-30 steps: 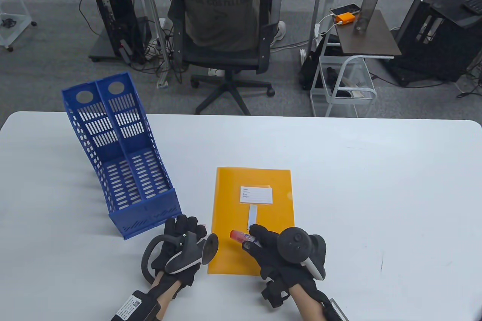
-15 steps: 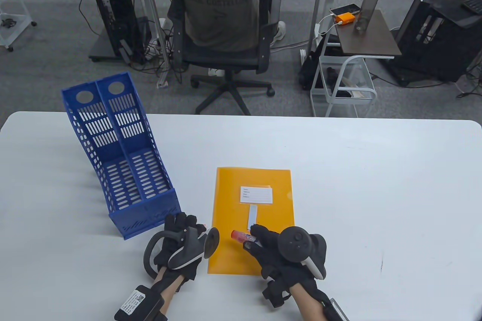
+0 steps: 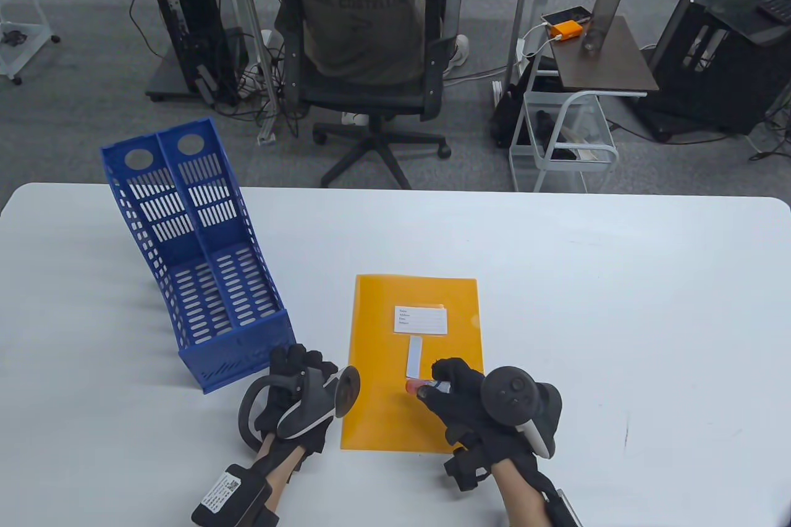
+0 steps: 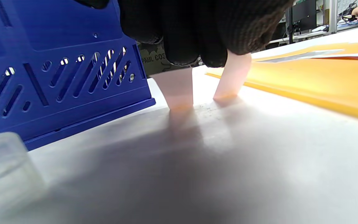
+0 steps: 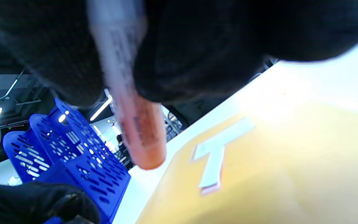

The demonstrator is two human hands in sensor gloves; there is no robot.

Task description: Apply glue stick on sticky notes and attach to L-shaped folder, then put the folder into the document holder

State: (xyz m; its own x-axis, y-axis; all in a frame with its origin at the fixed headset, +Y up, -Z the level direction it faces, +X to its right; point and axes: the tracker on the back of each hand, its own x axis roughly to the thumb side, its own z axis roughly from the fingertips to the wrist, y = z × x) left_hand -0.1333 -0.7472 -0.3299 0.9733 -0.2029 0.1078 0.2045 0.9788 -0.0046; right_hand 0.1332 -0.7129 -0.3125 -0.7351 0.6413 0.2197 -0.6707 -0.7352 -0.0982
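Observation:
An orange L-shaped folder [image 3: 383,416] lies flat at the table's middle front, with a white label [image 3: 421,320] and a narrow white sticky note [image 3: 414,357] on it. My right hand [image 3: 434,383] grips a pink glue stick [image 3: 414,387], its end just below the note's near end. In the right wrist view the glue stick [image 5: 137,130] hovers over the folder [image 5: 275,174], close to the note [image 5: 211,169]. My left hand [image 3: 307,368] rests left of the folder with its fingertips [image 4: 179,93] touching the table and holding nothing. The blue document holder [image 3: 198,255] stands tilted at the left.
The holder's front wall [image 4: 57,77] stands right beside my left hand. A blurred translucent object [image 4: 2,168] sits low at the left of the left wrist view. Beyond the table's far edge is an office chair [image 3: 371,57] with a seated person.
My right hand moved right and slightly forward with the glue stick, bringing its end closer under the note. My left hand crept a little towards the folder's edge.

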